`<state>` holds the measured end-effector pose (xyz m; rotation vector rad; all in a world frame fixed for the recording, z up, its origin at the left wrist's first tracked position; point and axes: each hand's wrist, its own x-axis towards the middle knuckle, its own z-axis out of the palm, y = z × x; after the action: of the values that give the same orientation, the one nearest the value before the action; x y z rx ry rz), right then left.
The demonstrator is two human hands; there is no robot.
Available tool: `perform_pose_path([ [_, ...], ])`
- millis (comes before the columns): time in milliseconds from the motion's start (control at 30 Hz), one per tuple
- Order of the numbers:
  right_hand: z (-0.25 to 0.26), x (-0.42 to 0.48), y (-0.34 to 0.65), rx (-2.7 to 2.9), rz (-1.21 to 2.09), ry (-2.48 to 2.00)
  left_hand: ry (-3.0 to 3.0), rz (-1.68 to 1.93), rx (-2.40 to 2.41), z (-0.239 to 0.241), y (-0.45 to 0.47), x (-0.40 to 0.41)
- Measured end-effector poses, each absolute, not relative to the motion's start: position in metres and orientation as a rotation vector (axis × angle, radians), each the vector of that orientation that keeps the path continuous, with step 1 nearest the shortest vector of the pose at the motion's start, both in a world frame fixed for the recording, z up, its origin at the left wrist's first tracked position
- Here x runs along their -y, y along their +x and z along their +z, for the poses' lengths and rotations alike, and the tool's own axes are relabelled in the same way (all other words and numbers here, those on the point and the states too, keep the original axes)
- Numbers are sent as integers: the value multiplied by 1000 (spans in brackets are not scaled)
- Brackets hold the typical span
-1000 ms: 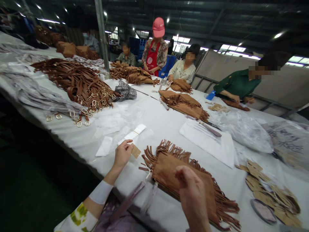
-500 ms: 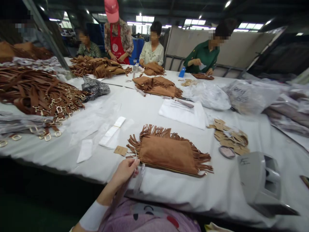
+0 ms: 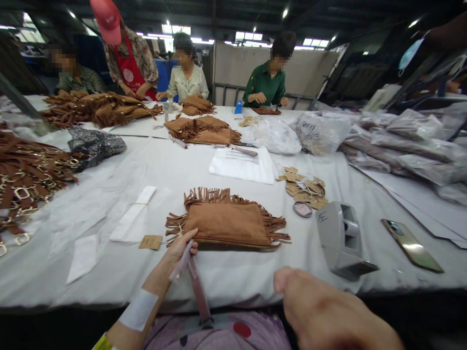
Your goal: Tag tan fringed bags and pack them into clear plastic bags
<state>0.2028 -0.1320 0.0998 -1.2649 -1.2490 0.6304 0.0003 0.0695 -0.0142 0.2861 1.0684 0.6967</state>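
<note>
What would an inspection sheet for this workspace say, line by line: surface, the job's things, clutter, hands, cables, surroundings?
Surface: table under a pale cover, creased along the near edge.
Job's things: brown fringed bag lying flat; brown tag lying to its left; wrapped strap hanging toward the lap.
Clutter: heap of tags, grey device and phone to the right; banded white strips to the left.
Hands: left hand at the bag's near left corner, exact grip unclear; right hand blurred, nothing seen in it.
Cables: nothing seen.
Surroundings: people across the table, including a person in green.
</note>
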Motion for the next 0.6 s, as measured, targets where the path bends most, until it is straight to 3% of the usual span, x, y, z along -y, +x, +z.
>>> perform_pose_path([
  [167, 29, 114, 238, 307, 975, -1756, 243, 637, -981, 10, -2, -86],
  [267, 4, 106, 249, -57, 1291, -1594, 237, 529, -998, 22, -15, -80],
  [433, 15, 74, 245, -171, 1536, -1171, 338, 424, -1020, 21, -47, -56],
  [600, 11, 55, 239, -73, 1585, -1393, 554, 384, -960, -2, -88, -26],
])
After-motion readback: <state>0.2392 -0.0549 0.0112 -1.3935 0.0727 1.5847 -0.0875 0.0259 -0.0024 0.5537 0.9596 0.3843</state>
